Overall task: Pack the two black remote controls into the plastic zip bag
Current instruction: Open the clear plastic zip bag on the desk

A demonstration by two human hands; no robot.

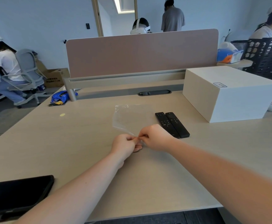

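Note:
A clear plastic zip bag [130, 118] lies flat on the wooden table [67, 139], its near edge lifted. My left hand [125, 145] and my right hand [154, 138] both pinch that near edge, fingertips almost touching. Two black remote controls [172, 124] lie side by side on the table just right of the bag, right beside my right hand, outside the bag.
A large white box [229, 92] stands right of the remotes. A black phone [17, 194] lies at the near left edge. A blue snack packet [59, 97] sits at the far left by the pink divider [141, 54]. Several people are at other desks.

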